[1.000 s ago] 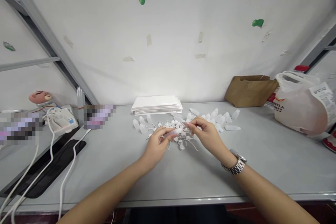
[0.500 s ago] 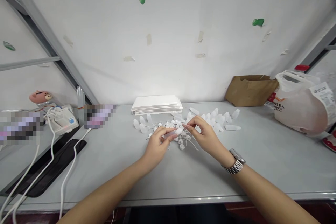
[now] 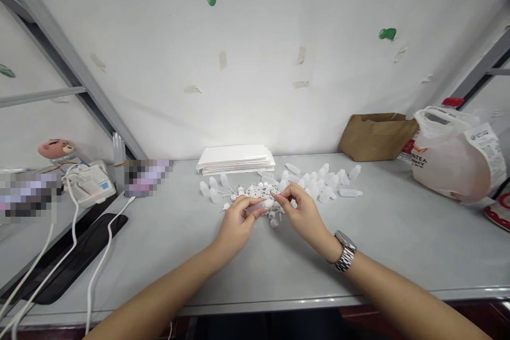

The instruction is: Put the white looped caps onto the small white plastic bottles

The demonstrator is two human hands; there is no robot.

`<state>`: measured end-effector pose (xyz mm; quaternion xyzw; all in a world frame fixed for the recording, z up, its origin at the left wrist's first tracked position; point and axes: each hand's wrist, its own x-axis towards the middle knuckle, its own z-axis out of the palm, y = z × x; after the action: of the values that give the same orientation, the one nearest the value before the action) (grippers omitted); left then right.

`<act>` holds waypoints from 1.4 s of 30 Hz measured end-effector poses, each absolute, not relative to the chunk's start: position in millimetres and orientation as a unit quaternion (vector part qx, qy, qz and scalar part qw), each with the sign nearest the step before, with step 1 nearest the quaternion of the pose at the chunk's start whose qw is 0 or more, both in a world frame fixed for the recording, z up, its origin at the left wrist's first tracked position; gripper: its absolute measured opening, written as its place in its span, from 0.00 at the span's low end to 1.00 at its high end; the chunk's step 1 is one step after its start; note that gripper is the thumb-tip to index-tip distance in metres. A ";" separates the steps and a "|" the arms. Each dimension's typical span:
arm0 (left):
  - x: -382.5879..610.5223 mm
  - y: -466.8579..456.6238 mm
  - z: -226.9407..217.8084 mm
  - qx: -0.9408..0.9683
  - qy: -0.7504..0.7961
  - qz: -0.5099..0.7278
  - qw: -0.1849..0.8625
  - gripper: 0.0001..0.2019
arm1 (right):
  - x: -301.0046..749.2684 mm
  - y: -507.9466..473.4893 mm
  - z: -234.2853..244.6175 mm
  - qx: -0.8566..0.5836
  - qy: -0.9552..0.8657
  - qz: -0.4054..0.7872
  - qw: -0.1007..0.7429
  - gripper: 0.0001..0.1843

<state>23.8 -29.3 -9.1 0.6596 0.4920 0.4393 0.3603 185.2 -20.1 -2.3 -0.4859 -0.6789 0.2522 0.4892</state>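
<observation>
- Two hands have come closer together than half a second ago, and the right hand [image 3: 302,213] with its wristwatch [image 3: 343,257] has moved toward 9 o'clock.
- The left hand [image 3: 236,224] pinches a small translucent bottle [image 3: 256,207] between thumb and curled fingers [image 3: 244,203], just above the counter [image 3: 398,244] at the 6 o'clock edge of the scattered white caps [image 3: 257,189].
- The bottle lies nearly level, with its long axis running 9 to 3 o'clock and its open end toward 3 o'clock.
- The right fingers [image 3: 283,200] are pressed together on a small white piece [image 3: 271,202] at that end; it is too small to tell what it is.
- More bottles [image 3: 319,180] lie at 1 o'clock, and a stack of white sheets [image 3: 236,158] at 12 o'clock.
</observation>
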 end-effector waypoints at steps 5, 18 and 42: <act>25.5 -28.0 -5.8 0.619 0.480 0.444 0.436 0.12 | 191.6 -17.8 10.9 -0.494 -0.665 0.272 0.490 0.16; 24.7 -28.5 -4.9 0.612 0.478 0.445 0.445 0.14 | 195.6 -16.7 14.9 -0.477 -0.661 0.270 0.512 0.10; 25.2 -28.7 -7.0 0.608 0.453 0.453 0.469 0.12 | 194.9 -16.1 7.6 -0.472 -0.621 0.345 0.522 0.12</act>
<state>25.2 -28.7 -7.0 0.6082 0.4526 0.4528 0.4692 194.9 -16.1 7.6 -0.4720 -0.6213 0.3450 0.5218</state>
